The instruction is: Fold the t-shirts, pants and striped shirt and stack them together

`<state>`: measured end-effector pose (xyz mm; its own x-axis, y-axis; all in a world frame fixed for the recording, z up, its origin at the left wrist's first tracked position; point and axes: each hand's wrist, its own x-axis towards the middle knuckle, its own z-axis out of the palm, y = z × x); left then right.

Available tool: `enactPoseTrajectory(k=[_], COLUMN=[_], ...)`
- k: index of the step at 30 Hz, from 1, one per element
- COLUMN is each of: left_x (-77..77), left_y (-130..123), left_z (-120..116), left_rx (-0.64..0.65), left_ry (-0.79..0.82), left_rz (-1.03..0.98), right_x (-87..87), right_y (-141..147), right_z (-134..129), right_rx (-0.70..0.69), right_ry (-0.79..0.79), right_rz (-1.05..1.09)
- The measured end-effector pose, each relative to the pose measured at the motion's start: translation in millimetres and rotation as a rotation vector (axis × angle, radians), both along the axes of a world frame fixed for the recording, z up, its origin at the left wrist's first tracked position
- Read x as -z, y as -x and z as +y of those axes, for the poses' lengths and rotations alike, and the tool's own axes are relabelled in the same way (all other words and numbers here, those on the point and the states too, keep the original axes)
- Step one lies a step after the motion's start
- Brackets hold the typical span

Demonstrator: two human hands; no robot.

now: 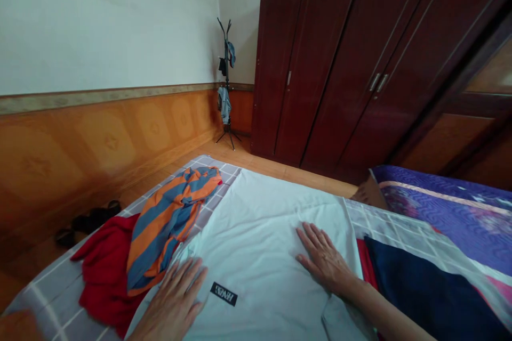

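A white shirt (256,229) lies smoothed flat on a checked sheet (52,298), with no fold across its visible part. Both hands rest open and palm down on it, holding nothing: the left hand (172,298) beside its black label (224,294), the right hand (324,258) further along. A striped shirt (172,224) lies bunched just beside it.

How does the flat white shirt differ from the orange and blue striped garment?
The white shirt lies flat; the orange and blue striped garment is bunched. The white shirt is plain with a black label; the striped garment has diagonal bands. The left hand and right hand rest on the white shirt, not the striped garment. Both lie on a grey checked sheet.
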<state>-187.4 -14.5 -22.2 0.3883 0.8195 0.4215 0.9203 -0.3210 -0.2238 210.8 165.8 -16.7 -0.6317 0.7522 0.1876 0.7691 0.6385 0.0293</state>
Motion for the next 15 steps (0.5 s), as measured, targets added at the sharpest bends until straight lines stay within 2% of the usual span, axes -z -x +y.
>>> enactPoseTrajectory(k=[3, 8, 12, 15], left_x=[-14.8, -34.4, -38.9, -45.8], left_y=[2, -3, -8, -14], left_z=[-2, 1, 2, 2], left_rx=[0.081, 0.084, 0.153, 0.254], left_ry=[0.039, 0.213, 0.352, 0.308], left_rz=[-0.039, -0.199, -0.234, -0.233], right_x=[-4.7, -22.8, -39.6, -48.7], right_y=[-12, -20, -12, 0], right_z=[-30, -55, -74, -88], right_rx=[0.036, 0.076, 0.046, 0.065], right_ry=[0.058, 0.057, 0.008, 0.013], right_rz=[-0.025, -0.004, 0.046, 0.037])
